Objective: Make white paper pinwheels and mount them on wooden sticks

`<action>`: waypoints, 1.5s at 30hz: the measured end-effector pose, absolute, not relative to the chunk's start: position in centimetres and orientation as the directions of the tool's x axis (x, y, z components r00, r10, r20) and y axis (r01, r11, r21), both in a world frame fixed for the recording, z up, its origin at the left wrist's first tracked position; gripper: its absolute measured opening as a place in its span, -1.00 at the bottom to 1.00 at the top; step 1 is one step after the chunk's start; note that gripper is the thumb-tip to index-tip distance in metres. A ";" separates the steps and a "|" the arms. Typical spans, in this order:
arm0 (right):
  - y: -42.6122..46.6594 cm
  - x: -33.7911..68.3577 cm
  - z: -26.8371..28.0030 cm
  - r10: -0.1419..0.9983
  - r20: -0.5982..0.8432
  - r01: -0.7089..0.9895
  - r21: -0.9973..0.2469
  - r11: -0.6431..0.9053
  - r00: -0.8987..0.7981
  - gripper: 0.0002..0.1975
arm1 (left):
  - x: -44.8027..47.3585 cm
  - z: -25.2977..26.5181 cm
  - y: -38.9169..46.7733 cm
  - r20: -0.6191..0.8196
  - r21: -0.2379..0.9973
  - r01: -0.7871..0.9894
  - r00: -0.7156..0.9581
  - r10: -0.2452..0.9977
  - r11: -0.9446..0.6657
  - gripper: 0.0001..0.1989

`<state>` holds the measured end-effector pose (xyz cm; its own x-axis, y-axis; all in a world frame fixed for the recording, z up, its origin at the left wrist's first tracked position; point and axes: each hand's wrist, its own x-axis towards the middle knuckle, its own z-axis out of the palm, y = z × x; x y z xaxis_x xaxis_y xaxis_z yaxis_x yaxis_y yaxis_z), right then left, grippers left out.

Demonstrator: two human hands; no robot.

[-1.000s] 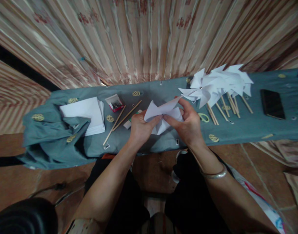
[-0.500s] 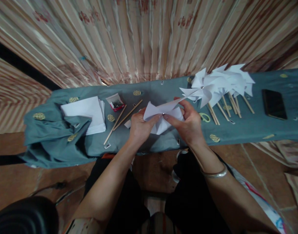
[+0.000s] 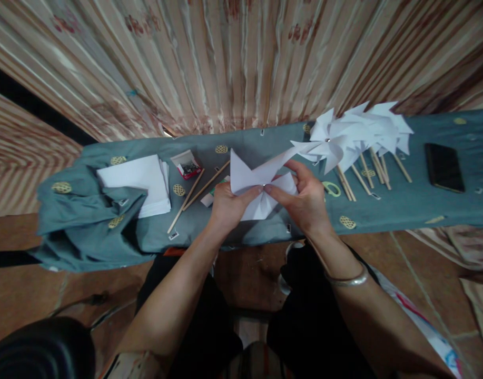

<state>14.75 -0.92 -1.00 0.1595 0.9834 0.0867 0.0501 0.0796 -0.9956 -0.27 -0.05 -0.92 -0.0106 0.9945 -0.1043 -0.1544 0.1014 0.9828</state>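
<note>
A white paper pinwheel (image 3: 255,179) is held between my two hands over the cloth-covered table. From its left side my left hand (image 3: 230,207) grips it, thumb near the centre. My right hand (image 3: 307,198) closes on the right side, with its thumb pressed by the small shiny pin head (image 3: 264,187) in the middle. The blades at the upper left and upper right stand out from the centre. Most of the fingers are hidden behind the paper, and I cannot tell whether a stick is behind it.
Finished pinwheels (image 3: 355,134) on sticks lie at right, beside green scissors handles (image 3: 331,189) and a phone (image 3: 444,167). Leftward are loose sticks (image 3: 186,202), a small red box of pins (image 3: 187,165) and stacked white paper (image 3: 134,176). A pleated curtain (image 3: 225,63) hangs behind the table.
The pinwheel's upper-left blade has opened upward and its face shows more. Both hands keep nearly the same place and hold.
</note>
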 end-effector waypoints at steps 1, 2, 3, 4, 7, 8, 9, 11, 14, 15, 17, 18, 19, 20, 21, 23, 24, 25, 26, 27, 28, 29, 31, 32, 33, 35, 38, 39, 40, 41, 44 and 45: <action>-0.9 14.8 -1.0 0.985 0.077 0.032 -0.997 0.073 0.152 -0.35 | -0.2 -0.9 0.0 -0.113 0.977 -0.185 -0.015 0.994 0.108 -0.74; -0.9 15.0 -0.9 0.987 0.066 0.009 -0.998 0.065 0.147 -0.33 | -0.2 -0.9 0.0 -0.122 0.969 -0.219 -0.020 0.992 0.115 -0.73; -0.8 15.2 -0.9 0.988 0.056 -0.012 -0.998 0.059 0.144 -0.30 | -0.2 -1.0 0.0 -0.134 0.959 -0.255 -0.026 0.991 0.123 -0.72; -0.8 15.4 -0.9 0.988 0.052 -0.024 -0.998 0.056 0.142 -0.29 | -0.2 -1.0 0.1 -0.147 0.948 -0.289 -0.034 0.989 0.131 -0.72; -0.7 16.2 -0.8 0.984 0.063 -0.020 -0.998 0.067 0.164 -0.32 | -0.3 -1.2 0.2 -0.187 0.921 -0.353 -0.038 0.982 0.162 -0.71; -0.7 16.5 -0.7 0.982 0.065 -0.024 -0.997 0.071 0.179 -0.34 | -0.3 -1.3 0.3 -0.195 0.918 -0.360 -0.036 0.980 0.170 -0.72; -0.7 16.8 -0.7 0.979 0.064 -0.034 -0.997 0.072 0.194 -0.37 | -0.4 -1.4 0.3 -0.200 0.916 -0.361 -0.035 0.979 0.175 -0.72; -0.7 17.2 -0.6 0.977 0.052 -0.060 -0.996 0.066 0.208 -0.40 | -0.5 -1.4 0.3 -0.206 0.916 -0.360 -0.036 0.978 0.179 -0.71; -0.7 17.5 -0.6 0.976 0.067 -0.051 -0.996 0.079 0.206 -0.45 | -0.5 -1.4 0.3 -0.217 0.911 -0.366 -0.039 0.975 0.188 -0.71; -0.7 17.6 -0.6 0.972 0.093 -0.032 -0.994 0.102 0.216 -0.46 | -0.5 -1.4 0.3 -0.221 0.908 -0.373 -0.041 0.974 0.191 -0.70; -0.8 17.7 -0.6 0.953 0.164 0.033 -0.986 0.161 0.253 -0.47 | -0.5 -1.4 0.3 -0.229 0.898 -0.395 -0.044 0.972 0.193 -0.70; -0.8 17.8 -0.6 0.941 0.203 0.076 -0.979 0.189 0.273 -0.48 | -0.5 -1.5 0.4 -0.230 0.892 -0.409 -0.050 0.972 0.190 -0.69; -0.9 17.9 -0.5 0.928 0.236 0.120 -0.970 0.210 0.288 -0.48 | -0.6 -1.5 0.5 -0.230 0.887 -0.423 -0.058 0.971 0.185 -0.69; -0.9 17.9 -0.5 0.918 0.261 0.157 -0.962 0.223 0.297 -0.48 | -0.5 -1.6 0.5 -0.228 0.884 -0.434 -0.071 0.971 0.176 -0.69; -1.0 17.9 -0.4 0.913 0.278 0.184 -0.955 0.231 0.300 -0.49 | -0.5 -1.6 0.6 -0.226 0.883 -0.439 -0.083 0.971 0.167 -0.69; -1.2 18.0 -0.4 0.913 0.290 0.213 -0.948 0.235 0.285 -0.49 | -0.5 -1.7 0.7 -0.219 0.887 -0.435 -0.102 0.970 0.155 -0.70; -1.2 18.0 -0.4 0.921 0.287 0.224 -0.947 0.231 0.265 -0.49 | -0.4 -1.7 0.7 -0.213 0.892 -0.426 -0.104 0.971 0.150 -0.70; -1.3 18.0 -0.4 0.930 0.278 0.236 -0.946 0.222 0.239 -0.48 | -0.3 -1.6 0.7 -0.205 0.898 -0.414 -0.101 0.973 0.146 -0.72; -1.3 18.1 -0.4 0.940 0.266 0.248 -0.945 0.211 0.213 -0.46 | -0.3 -1.5 0.6 -0.194 0.906 -0.399 -0.093 0.977 0.142 -0.73; -1.2 18.1 -0.4 0.950 0.249 0.258 -0.946 0.196 0.190 -0.43 | -0.2 -1.4 0.5 -0.179 0.914 -0.383 -0.081 0.981 0.135 -0.74; -1.1 18.2 -0.4 0.959 0.225 0.263 -0.949 0.176 0.171 -0.40 | -0.2 -1.3 0.4 -0.160 0.923 -0.365 -0.066 0.985 0.126 -0.75; -1.0 18.3 -0.4 0.969 0.195 0.260 -0.954 0.151 0.153 -0.37 | -0.2 -1.2 0.3 -0.143 0.931 -0.345 -0.049 0.989 0.117 -0.75; -0.9 18.5 -0.2 0.991 0.096 0.220 -0.973 0.074 0.093 -0.37 | -0.2 -1.0 0.1 -0.117 0.946 -0.304 -0.010 0.993 0.109 -0.77; -0.9 18.5 -0.1 0.998 0.031 0.185 -0.983 0.022 0.046 -0.40 | -0.3 -0.9 0.0 -0.109 0.953 -0.285 0.004 0.994 0.105 -0.77; -0.9 18.6 0.1 0.999 -0.035 0.145 -0.989 -0.034 -0.008 -0.44 | -0.3 -0.9 -0.1 -0.105 0.958 -0.266 0.017 0.994 0.105 -0.77; -1.1 18.6 0.6 0.985 -0.140 0.074 -0.988 -0.133 -0.099 -0.54 | -0.5 -0.8 -0.3 -0.106 0.966 -0.232 0.039 0.994 0.112 -0.77; -1.4 18.5 1.1 0.968 -0.202 0.024 -0.979 -0.201 -0.147 -0.62 | -0.8 -0.9 -0.5 -0.111 0.974 -0.187 0.090 0.990 0.126 -0.76; -1.5 18.5 1.2 0.966 -0.207 0.018 -0.978 -0.207 -0.153 -0.63 | -0.8 -0.9 -0.6 -0.112 0.976 -0.173 0.113 0.987 0.131 -0.75; -1.5 18.5 1.3 0.966 -0.208 0.016 -0.978 -0.208 -0.155 -0.63 | -0.8 -1.0 -0.7 -0.110 0.978 -0.162 0.129 0.985 0.130 -0.75; -1.5 18.5 1.3 0.966 -0.206 0.018 -0.978 -0.206 -0.156 -0.64 | -0.8 -1.0 -0.7 -0.107 0.980 -0.151 0.142 0.984 0.128 -0.74; -1.6 18.4 1.3 0.969 -0.194 0.041 -0.981 -0.190 -0.154 -0.65 | -0.8 -1.1 -0.9 -0.091 0.985 -0.131 0.150 0.985 0.111 -0.74; -1.6 18.3 1.2 0.970 -0.190 0.046 -0.982 -0.186 -0.150 -0.65 | -0.7 -1.1 -0.9 -0.084 0.986 -0.128 0.147 0.986 0.103 -0.75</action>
